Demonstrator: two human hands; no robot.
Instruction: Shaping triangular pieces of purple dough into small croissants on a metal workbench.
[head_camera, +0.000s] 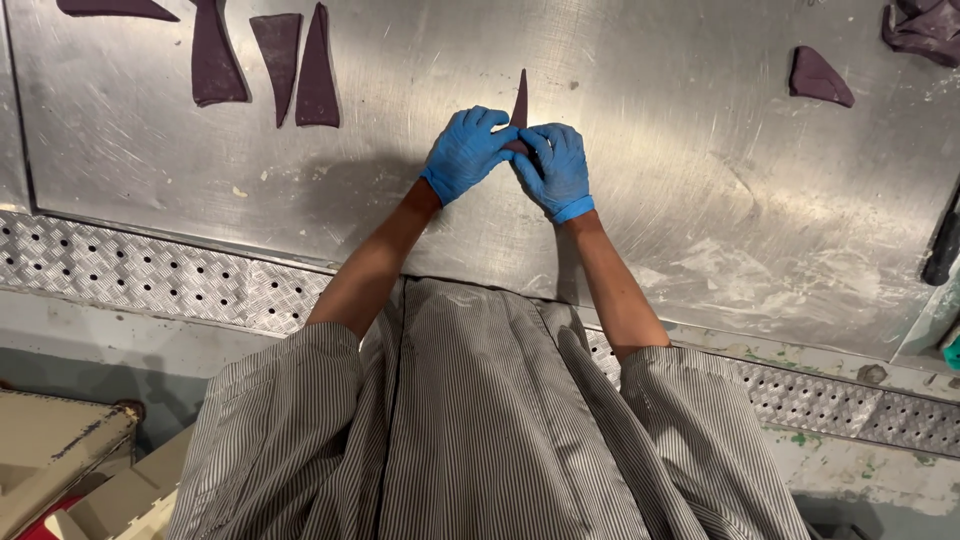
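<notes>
A thin dark purple dough triangle lies on the steel worktable, its point aimed away from me. Both my hands wear blue gloves. My left hand and my right hand meet at the wide near end of this triangle, fingers curled over it and pinching it. The near end is mostly hidden under my fingers.
Several flat purple dough triangles lie at the far left. A rolled purple piece and a dough lump sit at the far right. A perforated metal strip runs along the near table edge. Flour dusts the right side.
</notes>
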